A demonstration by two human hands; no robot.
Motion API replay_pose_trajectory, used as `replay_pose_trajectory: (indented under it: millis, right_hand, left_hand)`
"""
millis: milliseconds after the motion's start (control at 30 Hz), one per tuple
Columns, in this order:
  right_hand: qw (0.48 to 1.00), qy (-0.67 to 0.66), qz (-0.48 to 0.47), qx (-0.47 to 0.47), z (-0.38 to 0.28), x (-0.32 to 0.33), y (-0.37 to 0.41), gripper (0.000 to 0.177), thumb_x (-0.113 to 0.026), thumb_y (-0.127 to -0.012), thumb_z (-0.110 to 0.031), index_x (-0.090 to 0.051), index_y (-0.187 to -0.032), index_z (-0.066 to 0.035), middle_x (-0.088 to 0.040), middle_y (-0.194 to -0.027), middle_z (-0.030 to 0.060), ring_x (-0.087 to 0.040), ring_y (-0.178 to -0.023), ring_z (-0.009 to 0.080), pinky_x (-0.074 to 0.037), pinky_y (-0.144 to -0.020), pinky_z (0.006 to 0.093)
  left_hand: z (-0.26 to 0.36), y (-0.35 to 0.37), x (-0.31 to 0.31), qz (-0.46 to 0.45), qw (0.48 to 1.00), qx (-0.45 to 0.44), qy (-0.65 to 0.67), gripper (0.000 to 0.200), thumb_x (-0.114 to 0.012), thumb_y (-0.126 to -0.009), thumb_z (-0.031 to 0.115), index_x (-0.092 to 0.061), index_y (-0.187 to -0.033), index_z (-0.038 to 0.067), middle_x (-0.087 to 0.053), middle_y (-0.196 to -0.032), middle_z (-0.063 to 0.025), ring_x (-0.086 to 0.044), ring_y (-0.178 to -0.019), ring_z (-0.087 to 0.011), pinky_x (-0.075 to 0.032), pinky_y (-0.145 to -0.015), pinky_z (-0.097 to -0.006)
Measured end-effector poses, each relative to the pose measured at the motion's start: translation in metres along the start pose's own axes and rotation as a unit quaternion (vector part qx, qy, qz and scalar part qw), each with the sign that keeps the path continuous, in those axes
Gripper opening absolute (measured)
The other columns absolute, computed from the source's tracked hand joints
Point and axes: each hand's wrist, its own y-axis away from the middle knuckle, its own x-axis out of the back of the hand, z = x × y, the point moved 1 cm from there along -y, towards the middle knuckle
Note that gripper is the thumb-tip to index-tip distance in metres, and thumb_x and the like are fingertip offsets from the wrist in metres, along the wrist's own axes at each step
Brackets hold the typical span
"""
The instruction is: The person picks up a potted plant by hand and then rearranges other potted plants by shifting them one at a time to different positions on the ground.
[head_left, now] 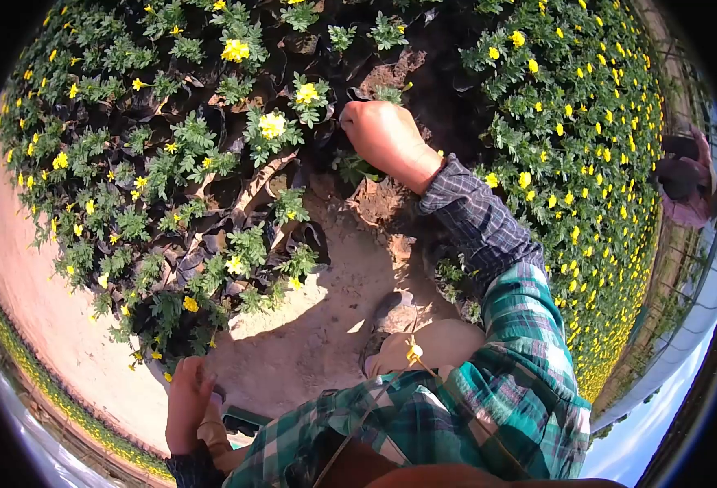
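My right hand (pixel 387 140) reaches out among small marigold plants in dark plastic grow bags. Its fingers are curled closed at the edge of the bags, and whatever they grip is hidden from me. Just below the wrist sit a leafy plant (pixel 350 167) and a clump of brown soil (pixel 377 202). A marigold with a yellow flower (pixel 271 126) stands left of this hand. At the lower left, my left hand (pixel 187 400) is held low beside the nearest marigolds (pixel 167 313). Its fingers are bent inward, with nothing visible in them.
Dense flowering marigolds (pixel 574 175) fill the right side. Bare sandy ground (pixel 342 285) lies between the rows, with a shoe (pixel 395 313) on it. Another person (pixel 688 179) is at the far right edge. A pale path (pixel 57 301) curves along the left.
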Motion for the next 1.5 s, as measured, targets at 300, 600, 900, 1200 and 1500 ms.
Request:
replay_pose_trajectory:
  millis: [300, 600, 900, 1200, 1500]
  right_hand:
    - [0.957, 0.083, 0.101, -0.258, 0.135, 0.007, 0.016, 0.041, -0.067, -0.081, -0.019, -0.054, -0.116, -0.003, -0.060, -0.102, 0.0242, -0.060, -0.097, 0.0395, -0.050, -0.082, 0.0439]
    - [0.968, -0.026, 0.177, -0.179, 0.159, 0.009, 0.022, 0.021, -0.067, -0.077, -0.011, -0.055, -0.091, -0.001, -0.062, -0.091, 0.0202, -0.061, -0.087, 0.0382, -0.049, -0.076, 0.0431]
    - [0.990, 0.054, 0.098, 0.087, 0.126, -0.004, 0.013, 0.017, -0.059, -0.078, -0.003, -0.053, -0.095, -0.002, -0.056, -0.092, 0.0149, -0.058, -0.083, 0.0363, -0.049, -0.071, 0.0430]
    - [0.970, -0.200, 0.021, -0.134, 0.064, -0.041, 0.070, 0.027, -0.059, -0.082, -0.013, -0.059, -0.106, 0.000, -0.065, -0.093, 0.0215, -0.062, -0.092, 0.0379, -0.049, -0.078, 0.0448]
    - [0.983, -0.168, -0.018, -0.069, 0.050, -0.051, 0.075, 0.015, -0.052, -0.084, -0.006, -0.059, -0.095, 0.001, -0.066, -0.075, 0.0177, -0.067, -0.074, 0.0288, -0.053, -0.067, 0.0385]
  left_hand:
    - [-0.007, 0.005, -0.012, -0.013, 1.000, 0.011, 0.016, 0.031, -0.065, -0.078, 0.010, -0.051, -0.105, 0.003, -0.052, -0.090, -0.0163, -0.055, -0.080, -0.0347, -0.045, -0.070, -0.0415]
    - [-0.006, 0.011, -0.004, 0.023, 1.000, -0.015, -0.012, 0.033, -0.066, -0.076, 0.008, -0.052, -0.106, 0.002, -0.053, -0.091, -0.0160, -0.055, -0.081, -0.0344, -0.045, -0.071, -0.0415]
    - [0.012, 0.027, 0.005, 0.009, 0.999, -0.024, -0.025, 0.034, -0.066, -0.076, 0.007, -0.051, -0.107, 0.001, -0.053, -0.091, -0.0165, -0.056, -0.082, -0.0337, -0.046, -0.072, -0.0408]
    - [0.027, 0.045, 0.008, 0.026, 1.000, -0.009, 0.007, 0.035, -0.065, -0.078, 0.008, -0.052, -0.110, 0.002, -0.054, -0.096, -0.0170, -0.057, -0.088, -0.0346, -0.046, -0.075, -0.0414]
    - [0.021, 0.056, 0.006, 0.031, 1.000, -0.003, -0.001, 0.035, -0.065, -0.078, 0.009, -0.052, -0.110, 0.002, -0.054, -0.096, -0.0180, -0.054, -0.089, -0.0369, -0.045, -0.077, -0.0430]
